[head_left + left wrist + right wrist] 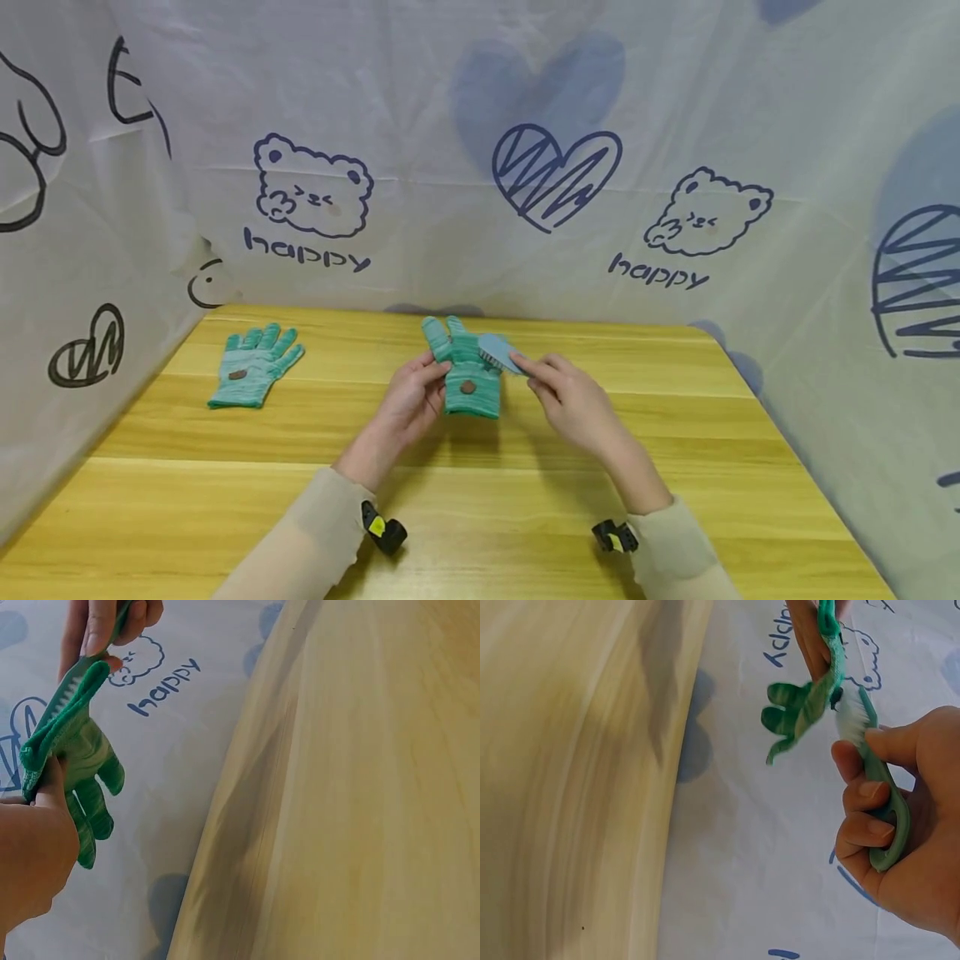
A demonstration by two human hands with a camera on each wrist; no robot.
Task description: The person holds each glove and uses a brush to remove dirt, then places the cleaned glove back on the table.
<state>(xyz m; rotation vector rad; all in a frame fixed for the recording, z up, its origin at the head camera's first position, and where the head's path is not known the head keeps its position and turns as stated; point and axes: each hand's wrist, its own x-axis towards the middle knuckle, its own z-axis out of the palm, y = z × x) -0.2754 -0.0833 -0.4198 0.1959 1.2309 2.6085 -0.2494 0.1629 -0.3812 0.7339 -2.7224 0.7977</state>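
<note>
My left hand (411, 398) pinches a green striped knit glove (474, 405) by its side, thumb in front, holding it up over the table. A round brown spot (468, 387) marks the glove near its cuff. In my right hand (576, 402) is a blue-green scrub brush (498, 352), fingers curled round its looped handle (900, 832). Its white bristles (851, 716) face the glove, right at the fabric. Some of the glove's fingers (94, 806) hang down in the left wrist view; the brush hides part of the glove in the head view.
A second green glove (251, 367) lies flat at the left of the wooden table (480, 517), with a brown spot (237, 375) on it. A white printed cloth (420, 100) hangs behind the table and along both sides.
</note>
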